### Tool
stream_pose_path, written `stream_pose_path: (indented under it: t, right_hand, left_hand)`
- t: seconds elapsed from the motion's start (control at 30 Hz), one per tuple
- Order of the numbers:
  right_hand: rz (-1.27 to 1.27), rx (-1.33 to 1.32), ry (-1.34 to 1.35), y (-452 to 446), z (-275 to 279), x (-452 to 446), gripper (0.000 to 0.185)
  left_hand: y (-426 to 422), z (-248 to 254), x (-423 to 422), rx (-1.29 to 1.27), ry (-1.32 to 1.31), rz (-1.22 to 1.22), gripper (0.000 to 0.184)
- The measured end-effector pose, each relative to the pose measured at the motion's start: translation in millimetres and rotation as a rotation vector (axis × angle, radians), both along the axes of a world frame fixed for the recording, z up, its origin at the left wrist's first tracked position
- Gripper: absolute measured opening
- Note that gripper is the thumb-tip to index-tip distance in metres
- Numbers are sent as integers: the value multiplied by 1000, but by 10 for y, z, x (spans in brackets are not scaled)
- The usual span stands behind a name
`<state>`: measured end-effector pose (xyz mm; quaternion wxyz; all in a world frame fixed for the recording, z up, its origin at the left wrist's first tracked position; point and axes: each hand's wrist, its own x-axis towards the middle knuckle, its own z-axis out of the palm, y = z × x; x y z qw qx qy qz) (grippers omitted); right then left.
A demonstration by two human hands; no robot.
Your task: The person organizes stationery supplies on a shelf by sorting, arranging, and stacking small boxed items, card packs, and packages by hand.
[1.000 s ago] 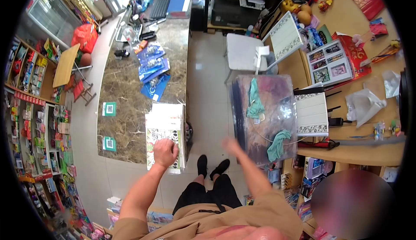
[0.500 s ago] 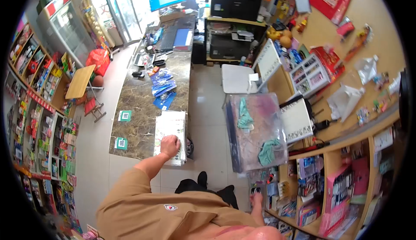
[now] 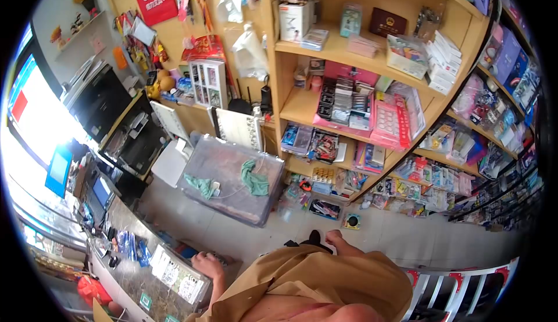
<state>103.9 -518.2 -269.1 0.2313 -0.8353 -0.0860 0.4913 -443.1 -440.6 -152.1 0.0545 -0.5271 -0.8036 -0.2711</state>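
Observation:
My left hand [image 3: 208,264] is at the edge of a stack of printed sheets [image 3: 179,276] on the marble counter, its fingers loosely spread and bent downward. Whether the fingertips touch the stack is hard to see. Out in front of my body, above the floor, my right hand [image 3: 334,238] is closed like a fist. Anything inside it is hidden. Beyond that hand, a small yellow-green package with a black disc [image 3: 351,221] and a dark tray of small goods [image 3: 325,209] lie on the floor.
A plastic-covered grey box [image 3: 224,200] bears two green cloths [image 3: 254,178]. Wooden shelves [image 3: 293,113] full of stationery stand ahead and to the right. A white chair [image 3: 170,164] and printers [image 3: 96,98] are on the left. White metal rails [image 3: 444,293] stand at lower right.
The view has swung right, bringing the shelves to the middle. My left hand has shifted from the top of the stack to its edge. My right hand is now in front of me.

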Motion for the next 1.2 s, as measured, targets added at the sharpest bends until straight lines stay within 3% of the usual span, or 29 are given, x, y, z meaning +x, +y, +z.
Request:
stream_pose_path:
  t: [0.13, 0.23, 0.3, 0.4, 0.47, 0.53, 0.63, 0.67, 0.7, 0.73, 0.77, 0.8, 0.87, 0.9, 0.97, 1.03, 1.17, 1.2]
  right_hand:
    - [-265, 104, 88, -329, -268, 744, 19]
    - [-108, 81, 36, -462, -172, 1075, 23]
    - [-59, 77, 73, -405, 105, 1187, 23]
    - [348, 160, -85, -344, -60, 1487, 23]
    - [74, 184, 254, -179, -12, 1555, 19]
    - [191, 338, 52, 98, 135, 1621, 18]
    - [479, 670, -41, 949, 1578, 1653, 26]
    - [381, 744, 103, 1188, 2652, 1498, 30]
    - [562, 848, 94, 1465, 3346, 1577, 32]
    - [562, 1135, 147, 1602, 4078, 1538, 34]
    - [567, 1174, 146, 1645, 4896, 1520, 35]
    - [475, 1378, 232, 1748, 5398, 1548, 41]
    - [530, 1657, 32, 2173, 6305, 1798, 55]
    - [428, 1699, -240, 2395, 6704, 1807, 65]
    - [388, 1622, -558, 3201, 7090, 2333, 84]
    - [341, 1248, -912, 3900, 7226, 2761, 102]
    - [503, 592, -469, 4710, 7145, 3235, 118]
    - [500, 608, -487, 4824, 7088, 3258, 108]
  left_hand:
    - [336, 122, 1491, -85, -258, -400, 24]
    - [746, 285, 2393, -79, -297, -687, 24]
    - [1063, 637, 2951, -26, -380, -810, 24]
    - [1534, 1293, 3682, 172, -347, -959, 23]
    - [1793, 1835, 4087, 252, -341, -1053, 24]
    - [1997, 2383, 4414, 360, -354, -1144, 26]
    - [2234, 3270, 4787, 434, -384, -1272, 31]
    - [2347, 3478, 4902, 496, -343, -1308, 33]
    - [2444, 3681, 5007, 556, -300, -1344, 35]
    - [2515, 3899, 5106, 631, -280, -1373, 39]
    - [2562, 4059, 5186, 701, -260, -1402, 42]
    - [2631, 4159, 5266, 731, -234, -1410, 45]
    - [2756, 4297, 5392, 718, -160, -1427, 52]
    - [2814, 4303, 5443, 690, -123, -1444, 59]
    - [2913, 4281, 5537, 659, -49, -1435, 63]
    - [2950, 4262, 5556, 618, -7, -1424, 65]
    - [3000, 4294, 5489, 584, 0, -1456, 68]
    - [3030, 4286, 5472, 576, 9, -1470, 69]
